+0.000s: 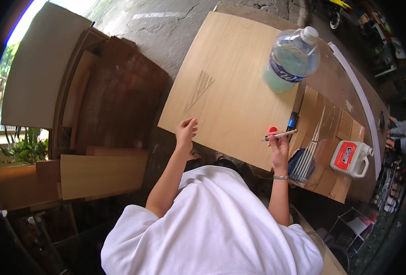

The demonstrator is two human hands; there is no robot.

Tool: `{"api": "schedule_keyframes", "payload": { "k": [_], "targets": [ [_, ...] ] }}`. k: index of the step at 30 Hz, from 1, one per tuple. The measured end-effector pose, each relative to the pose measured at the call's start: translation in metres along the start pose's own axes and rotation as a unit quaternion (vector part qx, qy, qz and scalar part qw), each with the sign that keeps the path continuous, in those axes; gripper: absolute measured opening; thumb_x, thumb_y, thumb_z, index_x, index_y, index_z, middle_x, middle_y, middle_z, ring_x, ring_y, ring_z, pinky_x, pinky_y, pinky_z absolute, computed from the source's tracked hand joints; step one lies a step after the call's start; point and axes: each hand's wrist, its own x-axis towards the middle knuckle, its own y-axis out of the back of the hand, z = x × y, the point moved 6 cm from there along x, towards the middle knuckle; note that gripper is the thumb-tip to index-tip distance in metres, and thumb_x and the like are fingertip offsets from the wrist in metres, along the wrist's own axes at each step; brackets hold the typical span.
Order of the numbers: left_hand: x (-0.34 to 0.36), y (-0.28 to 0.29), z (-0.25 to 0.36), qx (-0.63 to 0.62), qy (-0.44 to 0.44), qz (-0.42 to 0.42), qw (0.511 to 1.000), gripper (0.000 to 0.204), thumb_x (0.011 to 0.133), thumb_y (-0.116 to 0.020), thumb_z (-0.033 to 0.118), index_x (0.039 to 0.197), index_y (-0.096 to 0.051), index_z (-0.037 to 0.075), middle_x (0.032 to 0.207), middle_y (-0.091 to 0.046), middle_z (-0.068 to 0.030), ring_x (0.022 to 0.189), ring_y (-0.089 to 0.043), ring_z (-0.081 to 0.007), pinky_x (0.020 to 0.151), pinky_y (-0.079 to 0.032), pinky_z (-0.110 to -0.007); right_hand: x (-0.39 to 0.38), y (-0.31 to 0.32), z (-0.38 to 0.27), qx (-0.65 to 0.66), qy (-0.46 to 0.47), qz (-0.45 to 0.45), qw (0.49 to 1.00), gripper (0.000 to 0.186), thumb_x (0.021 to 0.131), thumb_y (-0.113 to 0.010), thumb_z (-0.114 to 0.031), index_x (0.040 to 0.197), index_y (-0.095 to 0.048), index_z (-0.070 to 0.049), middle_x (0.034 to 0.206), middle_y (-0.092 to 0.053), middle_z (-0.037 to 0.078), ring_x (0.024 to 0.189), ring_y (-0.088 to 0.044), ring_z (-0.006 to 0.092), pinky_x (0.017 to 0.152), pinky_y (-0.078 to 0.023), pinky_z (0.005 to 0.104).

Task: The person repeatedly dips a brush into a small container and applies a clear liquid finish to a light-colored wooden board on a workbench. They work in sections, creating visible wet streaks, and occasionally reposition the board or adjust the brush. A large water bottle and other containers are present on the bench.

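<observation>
Wooden board [235, 82] lies ahead — left hand [186, 132] curls loosely closed, right hand [280, 145] grips a slender tool [287, 134].

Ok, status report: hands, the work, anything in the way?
Left hand at near edge of board, nothing visibly held. Right hand gripping a pen-like tool. Striped triangle flat on board. Big bottle standing at board's right.

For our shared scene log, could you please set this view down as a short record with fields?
Surface: flat, pale wooden board
On it: flat, striped tan triangle; large, clear plastic bottle with white cap and blue label
Hands: left hand at the board's near edge, fingers curled, nothing visible in it; right hand gripping a slim, pen-like tool, exact kind unclear
Right of board: brown cardboard sheet; white plastic jug with red label; thin, pale strips
</observation>
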Motion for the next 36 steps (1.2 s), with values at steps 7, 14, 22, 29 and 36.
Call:
{"api": "schedule_keyframes", "payload": {
  "k": [7, 14, 22, 29, 36],
  "targets": [
    [0.038, 0.074, -0.076, -0.092, 0.067, 0.148, 0.982, 0.033, 0.088, -0.068, 0.022, 0.116, -0.059, 0.006, 0.101, -0.064, -0.0028, 0.082, -0.061, -0.0145, 0.067, -0.048, -0.029, 0.041, -0.083, 0.076, -0.08, -0.062, -0.092, 0.991, 0.01, 0.096, -0.056, -0.014, 0.092, -0.057, -0.005, 0.079, -0.058, 0.0, 0.074, -0.053, 0.0077, 0.067, -0.045, 0.0243],
    [0.103, 0.038, -0.07, -0.153, 0.115, 0.118, 0.974, 0.037, 0.091, -0.063, 0.018, 0.124, -0.054, 0.003, 0.099, -0.061, -0.0058, 0.083, -0.059, -0.0164, 0.066, -0.047, -0.029, 0.171, -0.179, 0.125, -0.38, -0.044, -0.108, 0.918, 0.024, 0.094, -0.056, -0.026, 0.096, -0.066, -0.005, 0.059, -0.054, 0.01, 0.061, -0.059, 0.0223, 0.063, -0.049, 0.0368],
    [0.13, 0.015, -0.08, -0.13, 0.127, 0.139, 0.973, 0.03, 0.087, -0.064, 0.015, 0.114, -0.058, 0.002, 0.09, -0.06, -0.0051, 0.077, -0.056, -0.0158, 0.066, -0.047, -0.032, 0.24, -0.242, 0.166, -0.533, 0.015, -0.068, 0.844, 0.024, 0.096, -0.051, -0.026, 0.113, -0.063, -0.014, 0.114, -0.055, 0.016, 0.097, -0.061, 0.0353, 0.084, -0.051, 0.0425],
    [0.126, 0.002, -0.066, -0.05, 0.151, 0.123, 0.979, 0.04, 0.084, -0.062, 0.017, 0.118, -0.058, -0.003, 0.121, -0.057, -0.017, 0.111, -0.055, -0.0266, 0.095, -0.045, -0.037, 0.238, -0.252, 0.165, -0.545, 0.017, -0.04, 0.837, 0.025, 0.095, -0.054, -0.023, 0.117, -0.062, -0.013, 0.113, -0.052, 0.015, 0.092, -0.064, 0.0334, 0.084, -0.052, 0.0406],
    [0.121, 0.003, -0.066, -0.059, 0.134, 0.257, 0.955, 0.021, 0.081, -0.068, 0.012, 0.094, -0.061, -0.002, 0.09, -0.063, -0.0099, 0.085, -0.059, -0.0205, 0.077, -0.048, -0.034, 0.245, -0.251, 0.164, -0.558, 0.014, -0.046, 0.828, 0.02, 0.096, -0.053, -0.023, 0.108, -0.063, -0.011, 0.106, -0.052, 0.016, 0.086, -0.063, 0.0324, 0.078, -0.051, 0.042]
  ]
}}
